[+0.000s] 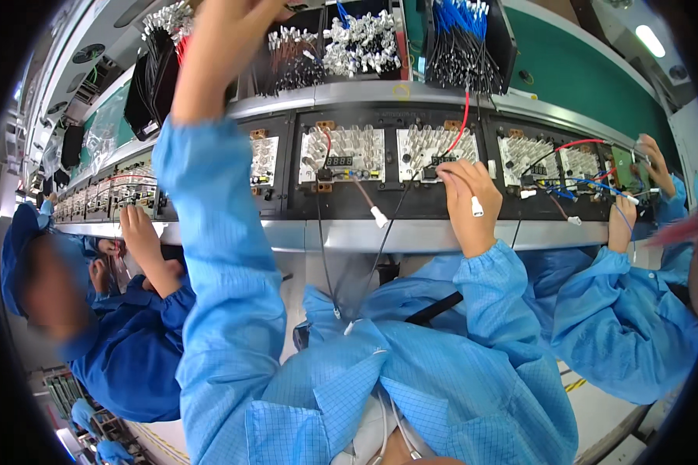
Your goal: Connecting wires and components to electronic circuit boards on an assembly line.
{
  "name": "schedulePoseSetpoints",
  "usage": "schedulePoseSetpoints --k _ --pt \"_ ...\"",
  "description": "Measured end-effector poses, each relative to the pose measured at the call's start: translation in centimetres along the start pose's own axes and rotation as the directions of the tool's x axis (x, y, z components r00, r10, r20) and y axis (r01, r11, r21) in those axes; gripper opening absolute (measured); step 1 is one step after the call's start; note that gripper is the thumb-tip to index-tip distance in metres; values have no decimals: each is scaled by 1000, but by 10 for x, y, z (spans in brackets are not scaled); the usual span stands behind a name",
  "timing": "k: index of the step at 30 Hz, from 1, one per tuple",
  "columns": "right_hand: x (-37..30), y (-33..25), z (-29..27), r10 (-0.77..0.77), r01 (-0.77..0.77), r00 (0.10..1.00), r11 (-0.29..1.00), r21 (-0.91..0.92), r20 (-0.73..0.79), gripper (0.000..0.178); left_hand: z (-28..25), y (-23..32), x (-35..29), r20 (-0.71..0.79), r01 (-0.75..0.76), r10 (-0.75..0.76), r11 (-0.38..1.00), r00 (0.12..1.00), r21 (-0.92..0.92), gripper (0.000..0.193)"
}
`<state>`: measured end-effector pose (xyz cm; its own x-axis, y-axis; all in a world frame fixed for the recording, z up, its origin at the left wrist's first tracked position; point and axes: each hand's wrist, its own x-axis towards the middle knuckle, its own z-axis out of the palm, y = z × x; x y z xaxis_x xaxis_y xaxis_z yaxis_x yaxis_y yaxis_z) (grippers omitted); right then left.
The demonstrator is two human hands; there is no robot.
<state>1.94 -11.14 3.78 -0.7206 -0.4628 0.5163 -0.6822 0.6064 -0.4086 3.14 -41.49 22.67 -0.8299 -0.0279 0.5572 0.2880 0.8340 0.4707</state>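
Observation:
My left hand (236,35) reaches up toward the wire bins; its fingers are cut off by the top edge and smeared. My right hand (473,203) is closed in a pinch at the lower edge of a white circuit board (438,143) with clear round parts and a dark display. A white connector (477,207) shows against that hand, seemingly on a wire held in the fingers. A red wire (464,124) curves over this board. Left of it sits another white circuit board (312,151), from which a brown wire with a white connector (378,216) hangs.
Black bins hold brown wires (291,66), white-ended wires (362,43) and blue and black wires (469,50). A metal rail (287,235) runs along the front. At the right, a co-worker's hand (620,223) handles wires; other co-workers' hands (141,240) are at the left.

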Motion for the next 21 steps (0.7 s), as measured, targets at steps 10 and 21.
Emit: schedulePoseSetpoints --k 10,21 --pt "-20 -1 -12 67 -72 997 986 148 41 33 141 -181 102 236 -4 -152 833 960 553 27" --pt "-64 3 -12 -164 182 978 973 142 -125 36 167 -268 120 168 477 -566 793 807 380 50"
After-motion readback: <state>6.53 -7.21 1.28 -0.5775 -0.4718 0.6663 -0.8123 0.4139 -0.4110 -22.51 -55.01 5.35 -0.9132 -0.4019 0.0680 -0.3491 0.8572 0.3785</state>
